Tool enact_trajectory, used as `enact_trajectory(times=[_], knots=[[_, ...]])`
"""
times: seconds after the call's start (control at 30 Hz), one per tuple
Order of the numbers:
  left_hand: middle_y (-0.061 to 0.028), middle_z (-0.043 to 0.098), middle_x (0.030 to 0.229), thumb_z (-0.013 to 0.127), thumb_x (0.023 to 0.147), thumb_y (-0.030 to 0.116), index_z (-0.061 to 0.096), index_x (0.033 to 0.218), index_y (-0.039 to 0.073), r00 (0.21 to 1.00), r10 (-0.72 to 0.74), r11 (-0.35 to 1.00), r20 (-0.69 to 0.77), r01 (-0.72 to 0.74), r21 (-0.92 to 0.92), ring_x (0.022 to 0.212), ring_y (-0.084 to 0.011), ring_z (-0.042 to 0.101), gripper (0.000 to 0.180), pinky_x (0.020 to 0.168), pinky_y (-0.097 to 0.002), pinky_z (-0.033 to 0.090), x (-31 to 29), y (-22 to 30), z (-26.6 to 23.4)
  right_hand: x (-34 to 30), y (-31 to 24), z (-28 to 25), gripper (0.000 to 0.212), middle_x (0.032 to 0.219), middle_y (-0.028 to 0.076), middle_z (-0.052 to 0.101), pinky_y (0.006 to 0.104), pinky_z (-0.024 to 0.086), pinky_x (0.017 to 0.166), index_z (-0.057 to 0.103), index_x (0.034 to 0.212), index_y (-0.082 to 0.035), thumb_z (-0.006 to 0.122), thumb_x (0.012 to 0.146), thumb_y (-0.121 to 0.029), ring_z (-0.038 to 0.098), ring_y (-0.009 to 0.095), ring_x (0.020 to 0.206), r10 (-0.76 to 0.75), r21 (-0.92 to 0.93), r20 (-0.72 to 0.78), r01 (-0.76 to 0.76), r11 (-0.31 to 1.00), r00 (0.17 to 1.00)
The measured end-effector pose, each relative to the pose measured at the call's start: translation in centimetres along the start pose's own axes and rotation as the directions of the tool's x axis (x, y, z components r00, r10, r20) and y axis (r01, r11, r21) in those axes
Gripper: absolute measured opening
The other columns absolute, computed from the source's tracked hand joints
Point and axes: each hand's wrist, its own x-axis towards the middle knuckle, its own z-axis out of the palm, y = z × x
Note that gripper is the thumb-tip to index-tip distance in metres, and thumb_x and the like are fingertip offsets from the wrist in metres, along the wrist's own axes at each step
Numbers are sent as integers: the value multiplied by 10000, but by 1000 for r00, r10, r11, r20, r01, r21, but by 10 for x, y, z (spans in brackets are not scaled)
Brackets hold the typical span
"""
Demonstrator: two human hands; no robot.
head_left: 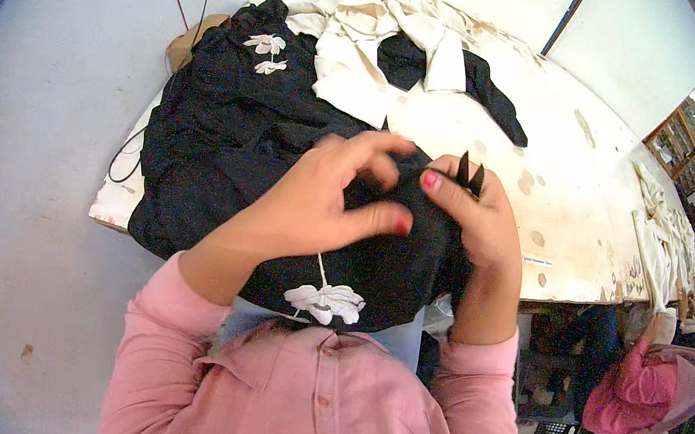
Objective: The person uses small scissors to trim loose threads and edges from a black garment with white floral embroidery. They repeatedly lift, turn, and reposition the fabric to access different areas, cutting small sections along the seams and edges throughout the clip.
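Observation:
A black garment (385, 262) with white flower appliqués (325, 302) lies over my lap and the table edge. My right hand (480, 212) is closed, its thumb pressing a fold of the black cloth against the fingers. Two dark pointed blades, apparently of small thread snips (469, 177), stick up between those fingers; the rest of the tool is hidden. Just to the left, my left hand (330, 184) hovers over the same cloth, thumb and fingers apart, the fingertips blurred by motion. I see nothing held in it.
More black cloth with a white flower (267, 44) is heaped at the left of the pale, stained table (542, 203). Cream garments (363, 35) lie at the back. A cable (204, 1) hangs at the left wall. Another person in pink (641, 387) works at the right beside cream cloth.

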Motion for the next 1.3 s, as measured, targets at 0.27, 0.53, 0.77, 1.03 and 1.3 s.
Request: enact_trajectory(times=[0.27,0.53,0.77,1.03,1.3], knots=[[8,591,874,502,975,228,583,986,76,890,-393,779,-231,188,-599,781,-67,547,172,721,-206,437,4,-41,0,-36,71,-26,286,879,45,622,238,444,776,612,1009,2,700,740,-40,571,125,852,-96,-456,-251,-30,889,963],[-25,606,920,511,970,290,579,1000,65,818,-574,301,-30,177,-937,814,-117,590,237,736,-276,497,-13,-54,4,-26,82,-46,223,940,86,636,302,460,793,602,993,-9,659,778,-23,590,188,871,-261,-347,-565,62,936,783],[-19,595,923,503,974,291,570,1011,67,851,-522,361,-62,155,-919,803,-124,591,236,737,-279,499,-16,-44,15,-12,60,21,316,913,133,639,323,494,750,626,1049,-25,698,742,-39,629,252,828,-426,-452,-163,316,834,890],[-142,604,1161,602,889,197,577,1169,-4,819,245,932,519,-52,-358,989,-239,617,346,852,-315,484,-54,1,5,-3,100,10,221,846,73,511,258,412,739,494,789,-44,615,641,68,507,188,771,-564,-365,-643,441,820,518],[-171,565,1159,743,778,275,456,1312,60,949,37,985,312,-87,148,1111,-288,542,644,934,-408,436,-13,-62,2,-22,106,14,182,783,91,492,282,408,699,449,784,-69,631,770,-78,499,198,750,-755,-403,-489,655,639,437]])
